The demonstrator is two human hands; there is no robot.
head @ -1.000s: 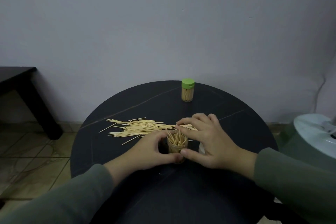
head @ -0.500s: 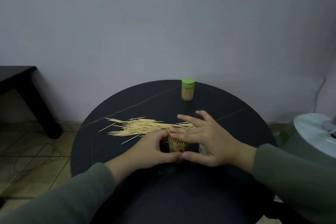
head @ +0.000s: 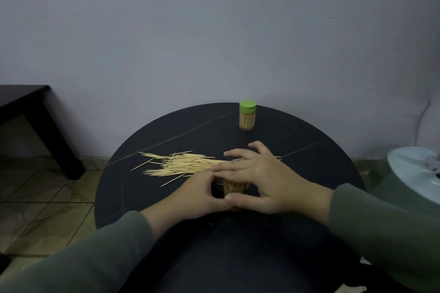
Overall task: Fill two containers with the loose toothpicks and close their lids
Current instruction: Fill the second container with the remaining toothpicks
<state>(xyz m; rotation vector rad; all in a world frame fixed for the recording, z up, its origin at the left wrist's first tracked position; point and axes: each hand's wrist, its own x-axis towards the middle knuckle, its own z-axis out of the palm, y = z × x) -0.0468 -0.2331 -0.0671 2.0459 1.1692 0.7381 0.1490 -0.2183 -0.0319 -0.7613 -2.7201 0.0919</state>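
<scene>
Two hands meet at an open container (head: 234, 191) standing upright on the round black table (head: 309, 164). The left hand (head: 202, 195) curls its fingers and thumb round the container's left side, gripping it. The right hand (head: 264, 178) lies over the container's mouth with its fingers straight, pressing on the toothpicks inside, while its thumb runs along the near side of the container to meet the left thumb (only a strip of the clear wall, packed with pale sticks, shows between the two hands). Both arms wear grey-green sleeves (head: 385, 233).

Just beyond the left hand, and running under the right hand's fingers, a heap of loose toothpicks (head: 181, 164) lies flat on the table, most of them pointing roughly the same way, with a few strays at its left and near edges. Farther out past the right hand's fingertips, well apart from both hands, a second container (head: 247, 121) stands upright near the table's far edge, full of toothpicks, its green lid (head: 247, 105) on.

To the right of the right arm sits a pale round object (head: 414, 173), partly cut off. Off to the left of the left arm stands a dark side table (head: 35, 107) on a tiled floor (head: 47, 202).
</scene>
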